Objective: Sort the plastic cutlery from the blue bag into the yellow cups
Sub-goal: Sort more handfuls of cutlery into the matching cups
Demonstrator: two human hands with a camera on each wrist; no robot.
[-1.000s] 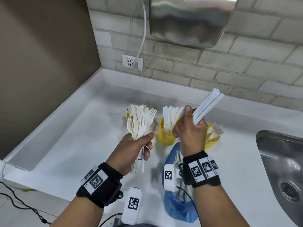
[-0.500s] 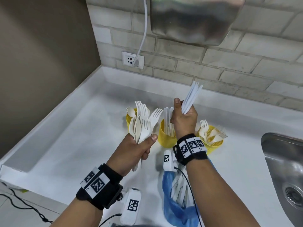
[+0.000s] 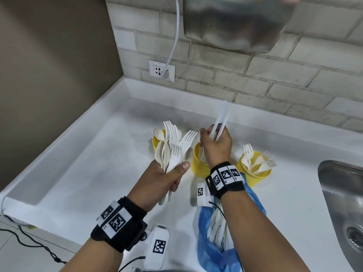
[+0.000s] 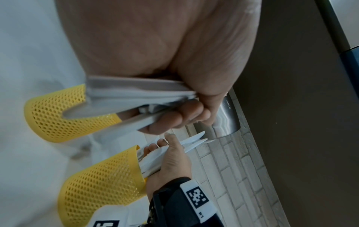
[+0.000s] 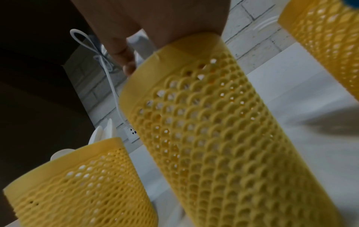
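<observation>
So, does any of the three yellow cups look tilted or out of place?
Yes: the right yellow cup leans toward the sink, its forks splayed sideways. The middle cup stands upright.

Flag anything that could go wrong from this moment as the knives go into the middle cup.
1. The right hand holds a fanned bundle of knives over the light middle cup; a skewed entry might tip it.
2. The left hand grips a splayed bunch of forks and spoons; one could slip.
3. The right forearm hangs over the blue bag and may snag it.
</observation>
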